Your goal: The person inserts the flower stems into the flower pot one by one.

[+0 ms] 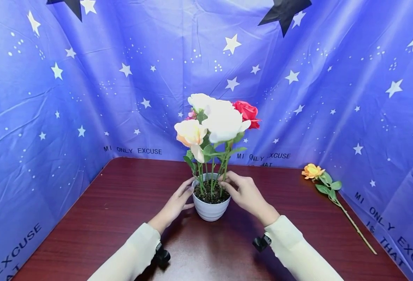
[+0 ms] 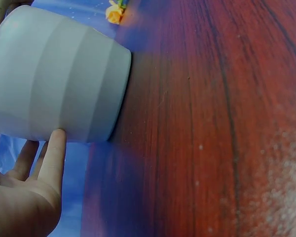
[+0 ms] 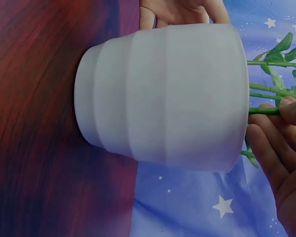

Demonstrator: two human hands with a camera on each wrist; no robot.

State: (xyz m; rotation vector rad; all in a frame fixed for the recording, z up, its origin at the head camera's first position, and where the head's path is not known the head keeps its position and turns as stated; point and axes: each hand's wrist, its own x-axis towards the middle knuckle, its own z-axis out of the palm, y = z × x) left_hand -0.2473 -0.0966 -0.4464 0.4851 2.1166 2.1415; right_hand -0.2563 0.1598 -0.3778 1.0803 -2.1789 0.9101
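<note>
A white ribbed flowerpot [image 1: 211,211] filled with dark soil [image 1: 211,198] stands upright on the table. Several roses rise from it: white ones [image 1: 224,121], a peach one [image 1: 191,133] and a red one [image 1: 247,113]. My left hand [image 1: 176,203] steadies the pot's left side; in the left wrist view its fingers are extended, with fingertips against the pot wall [image 2: 64,74]. Just above the right rim, my right hand [image 1: 247,194] pinches a green stem [image 3: 265,111] between thumb and fingers, seen in the right wrist view. Which bloom that stem bears, I cannot tell.
A single yellow-orange rose [image 1: 312,171] with a long leafy stem lies along the right edge of the dark red wooden table [image 1: 129,203]. Blue star-patterned cloth [image 1: 171,78] hangs behind and on both sides.
</note>
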